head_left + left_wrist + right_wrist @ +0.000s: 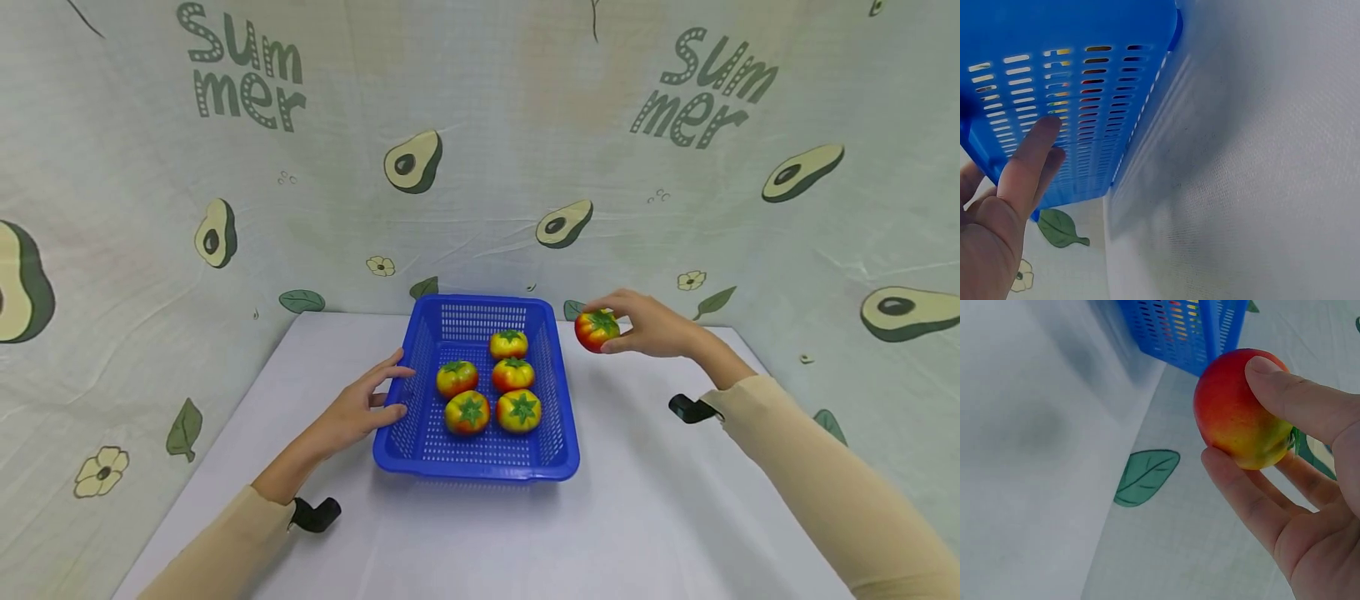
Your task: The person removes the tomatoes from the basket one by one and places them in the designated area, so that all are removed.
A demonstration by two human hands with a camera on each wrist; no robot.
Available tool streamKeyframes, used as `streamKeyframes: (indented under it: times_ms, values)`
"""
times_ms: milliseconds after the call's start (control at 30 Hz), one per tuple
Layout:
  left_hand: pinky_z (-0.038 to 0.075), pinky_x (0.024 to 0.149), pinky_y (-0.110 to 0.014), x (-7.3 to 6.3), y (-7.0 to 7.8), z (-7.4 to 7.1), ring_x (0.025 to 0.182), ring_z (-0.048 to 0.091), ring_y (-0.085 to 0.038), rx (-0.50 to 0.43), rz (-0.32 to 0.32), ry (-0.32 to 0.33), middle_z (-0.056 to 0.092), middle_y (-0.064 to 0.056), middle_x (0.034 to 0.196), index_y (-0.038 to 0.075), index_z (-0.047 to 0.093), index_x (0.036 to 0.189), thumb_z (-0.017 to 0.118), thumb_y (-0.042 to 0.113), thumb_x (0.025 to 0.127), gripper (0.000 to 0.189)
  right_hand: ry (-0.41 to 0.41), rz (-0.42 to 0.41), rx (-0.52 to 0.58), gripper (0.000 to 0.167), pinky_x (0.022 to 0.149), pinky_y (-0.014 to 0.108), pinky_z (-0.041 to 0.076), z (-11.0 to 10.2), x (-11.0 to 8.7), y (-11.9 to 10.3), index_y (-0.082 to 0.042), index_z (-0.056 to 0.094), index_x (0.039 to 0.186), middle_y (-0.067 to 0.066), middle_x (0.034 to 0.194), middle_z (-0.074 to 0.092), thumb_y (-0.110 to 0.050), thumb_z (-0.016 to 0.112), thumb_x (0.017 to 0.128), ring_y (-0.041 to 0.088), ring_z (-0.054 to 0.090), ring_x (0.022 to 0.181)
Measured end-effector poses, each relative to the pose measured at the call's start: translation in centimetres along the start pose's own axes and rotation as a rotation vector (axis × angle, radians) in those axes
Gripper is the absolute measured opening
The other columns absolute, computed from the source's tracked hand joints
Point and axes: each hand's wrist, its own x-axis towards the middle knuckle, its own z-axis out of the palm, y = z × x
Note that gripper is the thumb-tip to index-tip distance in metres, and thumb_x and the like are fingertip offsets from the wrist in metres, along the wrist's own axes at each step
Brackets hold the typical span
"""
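White worktop (652,517) carries a blue perforated plastic basket (476,472); left grip (356,410) holds its left side, fingers partly against the outer wall; pull unevenly there and the basket could skid or tip; right grip (654,327) pinches one red-and-yellow tomato (595,332) in the air, just right of the basket's far end; glossy round skin on fingertips alone might slip; swung in too low, it could clip the basket; five loose tomatoes (513,376) inside could roll if jolted.
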Motion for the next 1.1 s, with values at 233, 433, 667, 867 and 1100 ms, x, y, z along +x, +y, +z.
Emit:
streamKeyframes:
  times_ms: [233,433,667,867,1100]
  values:
    - [0.062,0.096,-0.048,-0.1,0.2,0.0,0.141,0.049,-0.057,0.004,-0.009,0.001,0.006,-0.006,0.180,0.010,0.046,0.158,0.070,0.017,0.103,0.060,-0.004,0.044,0.017,0.062,0.097,0.056,0.061,1.1,0.1,2.3,-0.012,0.061,0.148,0.021,0.148,0.054,-0.008,0.084,0.091,0.048,0.052,0.135]
    - [0.062,0.095,-0.046,-0.1,0.4,-0.1,0.140,0.052,-0.055,0.021,-0.010,0.002,0.007,-0.008,0.180,0.009,0.046,0.157,0.071,0.017,0.102,0.061,-0.010,0.046,0.017,0.060,0.100,0.061,0.058,2.3,0.2,3.4,-0.011,0.063,0.147,0.022,0.147,0.056,-0.009,0.085,0.090,0.048,0.054,0.133]
    - [0.062,0.095,-0.045,0.2,0.4,-0.5,0.139,0.053,-0.054,0.031,0.004,-0.018,0.007,-0.010,0.180,0.006,0.047,0.156,0.072,0.015,0.101,0.061,-0.025,0.072,0.028,0.061,0.101,0.064,0.056,3.3,0.4,4.6,-0.010,0.062,0.147,0.023,0.146,0.057,-0.009,0.084,0.091,0.048,0.055,0.131]
    - [0.062,0.096,-0.043,0.4,0.3,-0.7,0.140,0.053,-0.052,0.006,-0.005,-0.033,0.007,-0.005,0.180,0.008,0.047,0.157,0.072,0.015,0.102,0.061,-0.036,0.072,0.043,0.062,0.104,0.066,0.054,3.9,0.5,5.2,-0.010,0.061,0.148,0.024,0.148,0.056,-0.010,0.084,0.091,0.049,0.054,0.133]
    - [0.062,0.097,-0.041,0.3,0.1,-0.7,0.140,0.053,-0.053,0.008,0.003,-0.026,0.008,-0.004,0.180,0.009,0.048,0.157,0.073,0.017,0.102,0.061,-0.045,0.094,0.068,0.063,0.106,0.069,0.050,4.7,0.5,5.8,-0.011,0.060,0.150,0.024,0.151,0.054,-0.012,0.084,0.091,0.051,0.052,0.136]
